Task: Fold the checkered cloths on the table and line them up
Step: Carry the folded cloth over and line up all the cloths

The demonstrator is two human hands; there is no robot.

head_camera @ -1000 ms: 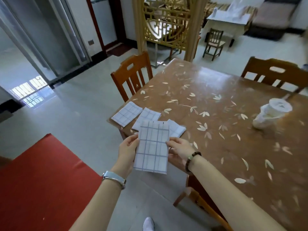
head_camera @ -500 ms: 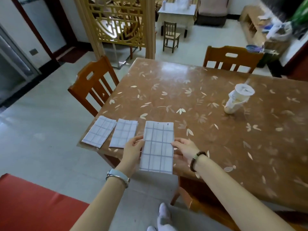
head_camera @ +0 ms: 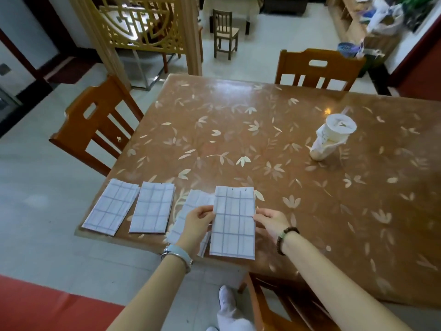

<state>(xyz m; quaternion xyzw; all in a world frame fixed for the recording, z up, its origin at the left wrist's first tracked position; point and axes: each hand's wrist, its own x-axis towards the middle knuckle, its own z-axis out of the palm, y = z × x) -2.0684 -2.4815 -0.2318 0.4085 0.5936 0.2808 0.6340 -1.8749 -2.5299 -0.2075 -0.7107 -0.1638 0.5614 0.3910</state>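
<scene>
Both hands, left [head_camera: 199, 220] and right [head_camera: 270, 220], pinch the folded white purple-checked cloth [head_camera: 233, 225] by its edges. It hovers beside three folded cloths [head_camera: 152, 207], likely to extend their row along the brown leaf-patterned bench [head_camera: 238, 130].

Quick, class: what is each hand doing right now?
Left hand: pinches the left edge of the folded checkered cloth.
Right hand: pinches its right edge.

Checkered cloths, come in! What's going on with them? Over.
Left hand and right hand pinch a folded cloth by its sides. Three more cloths lie in a row to its left. Cup far right, not in the way.
</scene>
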